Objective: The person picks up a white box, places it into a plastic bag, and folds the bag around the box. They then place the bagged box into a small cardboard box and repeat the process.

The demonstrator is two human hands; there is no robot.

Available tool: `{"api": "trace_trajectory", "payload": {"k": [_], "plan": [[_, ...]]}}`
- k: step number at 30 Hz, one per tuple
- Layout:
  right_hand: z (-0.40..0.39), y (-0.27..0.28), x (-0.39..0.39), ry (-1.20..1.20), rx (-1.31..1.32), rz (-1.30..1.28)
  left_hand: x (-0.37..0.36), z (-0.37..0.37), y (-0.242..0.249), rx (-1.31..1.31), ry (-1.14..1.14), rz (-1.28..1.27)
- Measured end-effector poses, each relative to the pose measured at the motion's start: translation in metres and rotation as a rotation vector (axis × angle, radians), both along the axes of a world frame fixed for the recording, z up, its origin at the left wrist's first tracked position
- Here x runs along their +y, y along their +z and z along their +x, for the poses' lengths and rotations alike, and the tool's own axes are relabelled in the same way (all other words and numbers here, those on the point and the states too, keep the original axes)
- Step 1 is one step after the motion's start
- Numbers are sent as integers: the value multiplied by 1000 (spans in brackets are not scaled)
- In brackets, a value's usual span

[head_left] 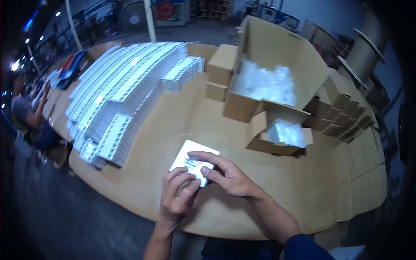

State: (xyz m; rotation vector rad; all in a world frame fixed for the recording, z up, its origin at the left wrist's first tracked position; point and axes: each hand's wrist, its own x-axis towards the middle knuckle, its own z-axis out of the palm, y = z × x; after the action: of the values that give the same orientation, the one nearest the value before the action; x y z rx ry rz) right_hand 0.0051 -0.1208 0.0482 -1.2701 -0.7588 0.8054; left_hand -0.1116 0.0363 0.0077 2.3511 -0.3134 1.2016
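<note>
A small flat white box [184, 151] with dark and red print on its face is held over the near part of the table. My left hand [177, 195] grips its lower left side, fingers curled over the face. From the right, my right hand [229, 174] holds the same box, with the index finger stretched across the top and the thumb pressed on the face. The undersides of the box and of both hands are hidden. Beyond them to the right stands a small open carton [273, 147] with clear plastic-wrapped items [286, 132] inside.
Long stacked rows of white labelled boxes [125, 82] cover the table's left side. A large open carton [281, 43] holds clear plastic packs [264, 82]. Closed brown cartons [223, 65] stand beside it; more brown boxes [342, 108] are stacked at right. Another person [32, 112] is at far left.
</note>
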Motion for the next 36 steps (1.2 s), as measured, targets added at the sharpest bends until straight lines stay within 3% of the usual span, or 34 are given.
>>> {"api": "trace_trajectory", "payload": {"k": [5,10,12,15,18,20,22,23,27,31,34,36], "plan": [[59,10,-84,-335,-189,-43,-42,86,64,304,-343,-70],[124,51,-146,-649,-463,-136,-62,246,108,93,-235,292],[157,58,-159,-861,-873,-196,-63,328,114,99,-216,445],[204,62,-169,-916,-772,-249,-62,426,96,135,-161,702],[231,68,-169,-951,-863,-337,-58,468,92,182,-165,904],[244,70,-169,-940,-886,-392,-64,479,95,332,-188,789],[262,62,-169,-922,-987,-386,-75,471,120,542,-215,476],[275,56,-168,-927,-1025,-382,-78,463,122,495,-267,303],[306,43,-149,-1106,-1167,-415,-84,453,124,320,-357,134],[337,39,-129,-921,-561,-366,-97,451,112,96,-400,53],[333,42,-129,-890,-344,-192,-98,450,113,134,-335,-38],[331,44,-133,-888,-374,-236,-98,452,115,40,-297,-158]]}}
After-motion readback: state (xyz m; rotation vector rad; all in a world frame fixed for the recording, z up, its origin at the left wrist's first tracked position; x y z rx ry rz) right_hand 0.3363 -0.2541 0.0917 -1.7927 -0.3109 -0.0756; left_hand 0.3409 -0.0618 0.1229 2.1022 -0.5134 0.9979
